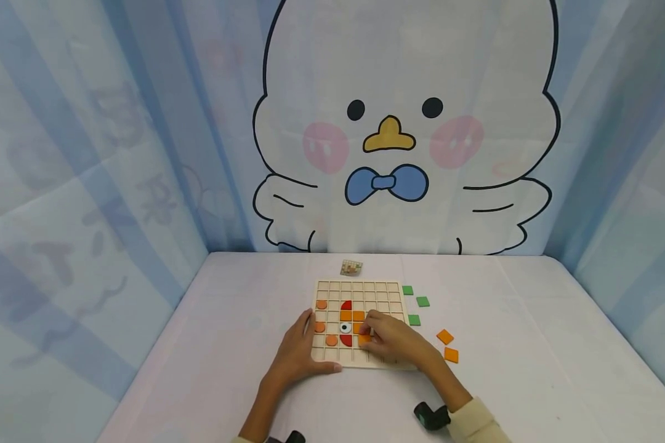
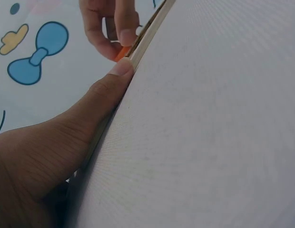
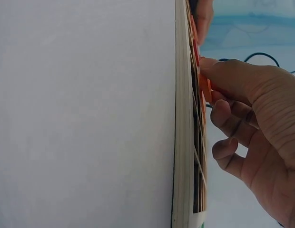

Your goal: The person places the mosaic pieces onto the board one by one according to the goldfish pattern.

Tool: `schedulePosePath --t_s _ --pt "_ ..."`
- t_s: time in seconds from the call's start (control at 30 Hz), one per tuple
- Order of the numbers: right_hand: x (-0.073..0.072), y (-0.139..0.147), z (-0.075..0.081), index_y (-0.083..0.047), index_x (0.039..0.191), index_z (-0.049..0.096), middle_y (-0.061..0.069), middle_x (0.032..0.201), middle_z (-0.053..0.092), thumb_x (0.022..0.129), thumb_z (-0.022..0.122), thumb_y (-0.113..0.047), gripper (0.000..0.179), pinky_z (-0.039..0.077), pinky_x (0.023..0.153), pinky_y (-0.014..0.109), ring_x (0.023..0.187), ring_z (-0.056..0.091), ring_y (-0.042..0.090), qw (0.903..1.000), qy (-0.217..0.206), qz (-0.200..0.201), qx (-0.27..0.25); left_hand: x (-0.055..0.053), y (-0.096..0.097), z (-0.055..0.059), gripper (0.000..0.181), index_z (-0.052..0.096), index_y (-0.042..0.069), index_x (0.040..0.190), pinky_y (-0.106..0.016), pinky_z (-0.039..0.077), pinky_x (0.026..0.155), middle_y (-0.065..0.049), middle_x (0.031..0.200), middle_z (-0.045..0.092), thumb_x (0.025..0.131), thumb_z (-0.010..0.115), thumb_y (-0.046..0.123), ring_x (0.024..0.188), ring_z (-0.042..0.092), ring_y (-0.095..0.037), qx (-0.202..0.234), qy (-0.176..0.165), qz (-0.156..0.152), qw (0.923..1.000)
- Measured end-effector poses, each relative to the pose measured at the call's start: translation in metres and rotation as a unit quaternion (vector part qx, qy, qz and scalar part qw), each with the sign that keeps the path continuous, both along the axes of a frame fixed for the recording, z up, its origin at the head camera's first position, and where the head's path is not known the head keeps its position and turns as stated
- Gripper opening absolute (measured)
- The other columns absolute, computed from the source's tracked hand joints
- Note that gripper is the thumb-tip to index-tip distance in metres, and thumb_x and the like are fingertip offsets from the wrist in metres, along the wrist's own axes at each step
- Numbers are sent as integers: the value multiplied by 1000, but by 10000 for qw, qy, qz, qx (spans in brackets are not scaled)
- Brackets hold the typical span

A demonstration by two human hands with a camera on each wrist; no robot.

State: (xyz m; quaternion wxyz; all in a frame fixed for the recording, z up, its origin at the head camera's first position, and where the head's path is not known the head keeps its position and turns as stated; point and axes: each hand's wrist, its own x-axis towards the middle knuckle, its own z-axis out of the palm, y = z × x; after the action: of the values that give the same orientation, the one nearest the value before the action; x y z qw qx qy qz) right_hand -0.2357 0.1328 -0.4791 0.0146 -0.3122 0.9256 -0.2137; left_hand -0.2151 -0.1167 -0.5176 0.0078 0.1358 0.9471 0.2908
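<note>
the board (image 1: 377, 306) is gripped at its near left corner by the left hand (image 1: 296, 352), an orange tile (image 3: 207, 89), apparently tilted, being pinched by the right hand (image 1: 394, 338).

My right sleeve (image 1: 476, 421) is plain cream cloth, ending partway down the forearm; only a pale sliver of my left sleeve (image 1: 241, 440) shows. Just past the right one I wear a black, bent, round-ended camera (image 1: 432, 417) with a small greenish mark. My left hand (image 1: 299, 352) and right hand (image 1: 396, 337) are bare.
</note>
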Motion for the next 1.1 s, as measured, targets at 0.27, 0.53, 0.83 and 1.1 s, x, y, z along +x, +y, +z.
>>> schedulePosePath --t_s 0.27,0.53,0.83,1.1 --pt "1 -9 -1 -13 104 69 -7 99 57 89 72 -29 22 48 71 21 78 50 6 9999 -6 -19 154 0 1 0 132 21 -1 154 -52 33 115 -17 161 20 60 80 70 144 30 -36 95 -32 2 9999" --pt "1 -11 -1 -13 105 69 -6 102 59 89 72 -28 22 51 75 23 82 52 6 9998 48 -63 185 -1 0 -2 133 20 0 154 -51 32 116 -16 161 19 59 79 72 145 28 -35 67 -63 30 10000" --pt "-1 -11 0 -14 103 68 -7 101 59 88 73 -29 22 48 71 20 80 51 5 9998 61 -59 180 -3 0 -2 133 19 1 155 -50 32 116 -15 161 19 59 77 74 145 28 -34 36 -13 19 10000" --pt "0 -11 1 -15 103 68 -7 100 58 87 74 -31 23 45 67 19 76 49 5 9998 -103 -115 143 -2 0 -5 134 20 0 154 -51 33 115 -16 161 20 58 77 74 144 30 -35 27 18 16 10000"
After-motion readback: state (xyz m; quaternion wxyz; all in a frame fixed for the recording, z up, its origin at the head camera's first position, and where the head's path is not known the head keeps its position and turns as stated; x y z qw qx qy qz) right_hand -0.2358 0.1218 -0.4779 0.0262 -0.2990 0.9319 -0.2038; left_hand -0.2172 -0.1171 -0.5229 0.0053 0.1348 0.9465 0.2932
